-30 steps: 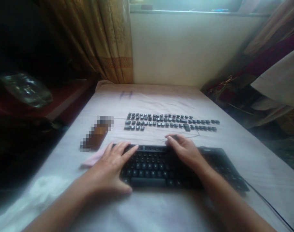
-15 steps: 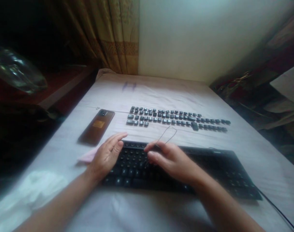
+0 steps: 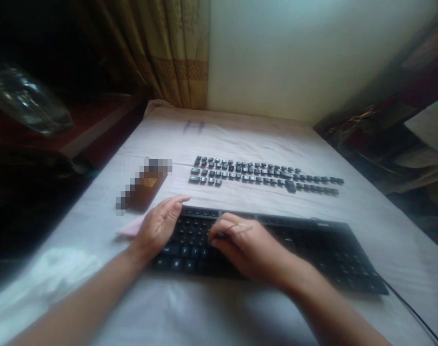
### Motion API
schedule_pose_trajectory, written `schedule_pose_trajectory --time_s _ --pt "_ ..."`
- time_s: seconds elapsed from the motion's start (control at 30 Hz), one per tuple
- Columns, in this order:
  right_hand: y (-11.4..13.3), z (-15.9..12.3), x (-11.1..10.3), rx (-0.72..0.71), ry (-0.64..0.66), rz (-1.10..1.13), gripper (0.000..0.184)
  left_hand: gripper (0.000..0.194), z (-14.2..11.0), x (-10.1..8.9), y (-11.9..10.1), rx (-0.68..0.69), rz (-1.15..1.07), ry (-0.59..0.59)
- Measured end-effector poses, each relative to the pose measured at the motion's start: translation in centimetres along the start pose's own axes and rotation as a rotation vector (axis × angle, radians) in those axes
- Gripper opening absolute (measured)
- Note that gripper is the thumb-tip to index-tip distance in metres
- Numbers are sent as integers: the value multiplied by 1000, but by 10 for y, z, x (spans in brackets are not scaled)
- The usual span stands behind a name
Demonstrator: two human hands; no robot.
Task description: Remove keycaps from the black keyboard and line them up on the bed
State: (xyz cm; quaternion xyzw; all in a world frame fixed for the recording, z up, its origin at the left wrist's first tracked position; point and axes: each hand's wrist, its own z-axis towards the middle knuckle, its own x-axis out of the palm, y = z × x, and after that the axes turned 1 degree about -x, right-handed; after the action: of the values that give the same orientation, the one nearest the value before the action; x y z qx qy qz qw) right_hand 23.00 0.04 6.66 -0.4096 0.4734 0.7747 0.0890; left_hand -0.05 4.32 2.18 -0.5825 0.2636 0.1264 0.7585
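Observation:
A black keyboard lies across a bed covered with a pale sheet. My left hand rests flat on the keyboard's left end, fingers stretched out and holding nothing. My right hand is curled over the left-middle keys, its fingers pinched on a thin wire loop that lies across them. Beyond the keyboard, several loose black keycaps lie in two or three rows on the sheet.
A brown phone lies left of the keycaps, with a pink cloth just below it. The keyboard's cable runs off to the lower right. Dark furniture and a glassy object stand at left, a curtain behind.
My right hand has moved from the far edge of the keyboard back and left onto the keys, bringing the wire loop down with it. My left hand slid to the keyboard's left end.

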Motion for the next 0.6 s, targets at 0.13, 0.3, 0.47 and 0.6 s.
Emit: schedule_pose_trajectory --time_s 0.13,0.3,0.47,0.6 --pt "5 3 3 -12 19 -39 15 46 0 0 2 24 12 5" --pt "6 7 8 37 41 -102 12 46 0 0 2 44 47 15" --pt "1 4 9 54 1 -55 12 44 1 2 2 73 80 8" --pt "-5 -3 16 -14 -142 -14 12 40 2 4 4 98 106 -8"
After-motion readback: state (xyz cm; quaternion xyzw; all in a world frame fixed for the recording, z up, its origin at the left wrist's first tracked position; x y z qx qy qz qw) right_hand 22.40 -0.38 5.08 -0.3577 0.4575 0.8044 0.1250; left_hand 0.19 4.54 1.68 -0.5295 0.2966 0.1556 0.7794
